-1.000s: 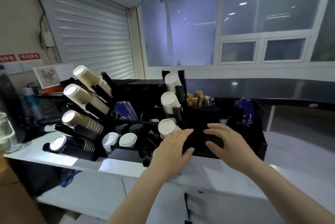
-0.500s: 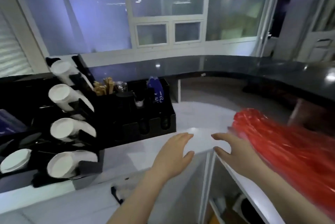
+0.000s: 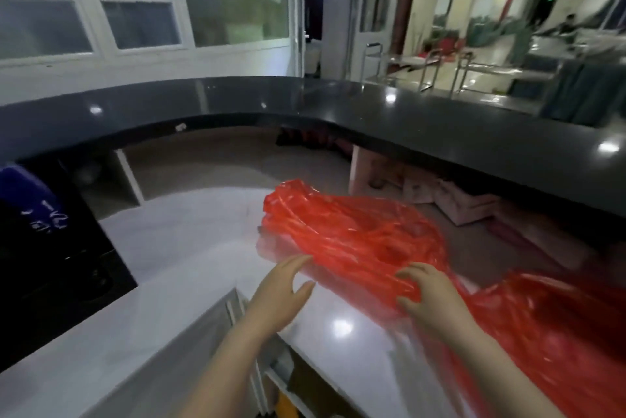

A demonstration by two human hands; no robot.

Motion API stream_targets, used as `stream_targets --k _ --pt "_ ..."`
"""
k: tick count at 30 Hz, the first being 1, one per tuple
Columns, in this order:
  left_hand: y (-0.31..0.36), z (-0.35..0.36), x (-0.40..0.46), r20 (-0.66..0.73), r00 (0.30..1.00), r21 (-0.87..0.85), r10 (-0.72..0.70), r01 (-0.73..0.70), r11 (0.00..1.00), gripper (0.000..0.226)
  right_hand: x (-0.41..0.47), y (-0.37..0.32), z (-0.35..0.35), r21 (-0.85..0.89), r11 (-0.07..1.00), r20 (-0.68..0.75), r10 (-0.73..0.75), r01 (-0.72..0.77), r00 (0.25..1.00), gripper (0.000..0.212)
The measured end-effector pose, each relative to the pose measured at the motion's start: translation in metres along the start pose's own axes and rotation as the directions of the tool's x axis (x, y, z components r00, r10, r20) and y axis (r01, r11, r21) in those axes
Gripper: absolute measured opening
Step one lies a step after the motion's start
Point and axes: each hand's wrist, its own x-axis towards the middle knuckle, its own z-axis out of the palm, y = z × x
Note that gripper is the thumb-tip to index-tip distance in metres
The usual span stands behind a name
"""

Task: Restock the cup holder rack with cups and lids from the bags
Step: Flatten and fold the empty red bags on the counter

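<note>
Crinkled, translucent red plastic bag (image 3: 355, 234) lies on the white counter (image 3: 176, 248); left hand (image 3: 281, 292) fingers spread beside it, right hand (image 3: 426, 295) fingers curl onto its near edge.

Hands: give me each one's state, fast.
Left hand: open, holding nothing, beside the red bag.
Right hand: fingers curled onto the red bag.

Both bare forearms reach forward side by side. The left hand (image 3: 277, 295) is spread, fingers relaxed. The right hand (image 3: 432, 299) curls its fingers downward.
</note>
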Motion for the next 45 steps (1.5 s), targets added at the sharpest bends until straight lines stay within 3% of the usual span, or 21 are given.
stream_targets --k 3,6,8,11,13,16,20,23,27,32,37,39,41,44,45 --pt "-0.006 0.015 0.035 0.089 0.996 -0.078 -0.006 0.012 0.997 0.050 0.009 0.025 0.002 -0.313 0.947 0.027 0.080 -0.068 0.996 0.076" --pt "-0.011 0.030 0.062 0.214 0.976 -0.149 -0.035 0.068 0.986 0.059 0.023 0.036 0.007 -0.421 0.897 0.041 0.166 -0.133 0.985 0.087" --pt "-0.013 0.038 0.075 0.270 0.963 -0.157 -0.025 0.070 0.985 0.066 0.033 0.039 0.012 -0.454 0.879 0.013 0.172 -0.148 0.985 0.075" --pt "-0.021 0.039 0.088 0.276 0.961 -0.249 0.029 0.043 0.967 0.073 0.054 0.033 0.019 -0.481 0.864 -0.026 0.156 -0.149 0.987 0.040" --pt "-0.032 0.037 0.095 0.247 0.969 -0.280 0.033 0.039 0.959 0.081 0.071 0.023 0.024 -0.386 0.911 -0.073 0.126 -0.144 0.989 0.022" --pt "-0.052 0.031 0.100 0.174 0.984 -0.313 -0.038 0.092 0.945 0.098 0.094 0.000 0.032 -0.072 0.993 -0.125 0.089 -0.099 0.988 0.013" --pt "-0.075 0.013 0.104 0.048 0.990 -0.412 -0.130 0.138 0.901 0.104 0.122 -0.051 0.040 0.313 0.949 -0.212 0.106 -0.035 0.972 0.007" --pt "-0.091 0.000 0.109 0.044 0.976 -0.495 -0.214 0.208 0.844 0.089 0.140 -0.092 0.047 0.532 0.847 -0.194 0.125 -0.002 0.973 0.015" --pt "-0.098 -0.014 0.105 0.087 0.983 -0.568 -0.162 0.183 0.803 0.057 0.151 -0.130 0.054 0.828 0.551 0.012 0.169 -0.104 0.986 0.019" --pt "-0.103 -0.024 0.100 -0.078 0.968 -0.622 -0.239 0.140 0.771 0.071 0.158 -0.145 0.054 0.942 0.280 0.170 0.075 -0.185 0.983 0.024" --pt "-0.108 -0.022 0.107 -0.119 0.964 -0.631 -0.238 0.111 0.767 0.083 0.163 -0.146 0.054 0.959 0.165 0.234 -0.016 -0.229 0.972 0.041" --pt "-0.095 -0.019 0.120 -0.153 0.943 -0.726 -0.296 0.097 0.681 0.064 0.162 -0.144 0.056 0.961 0.093 0.264 -0.026 -0.260 0.964 0.041" --pt "-0.083 -0.021 0.128 -0.153 0.914 -0.798 -0.375 0.110 0.592 0.011 0.160 -0.140 0.056 0.953 0.059 0.299 -0.026 -0.297 0.954 0.041" --pt "-0.075 -0.020 0.132 -0.010 0.918 -0.899 -0.396 0.165 0.406 0.039 0.156 -0.130 0.057 0.945 0.080 0.318 0.006 -0.318 0.948 0.037" --pt "-0.071 -0.020 0.130 -0.022 0.913 -0.882 -0.408 0.175 0.438 0.041 0.155 -0.127 0.058 0.945 0.131 0.297 0.049 -0.301 0.954 0.034"
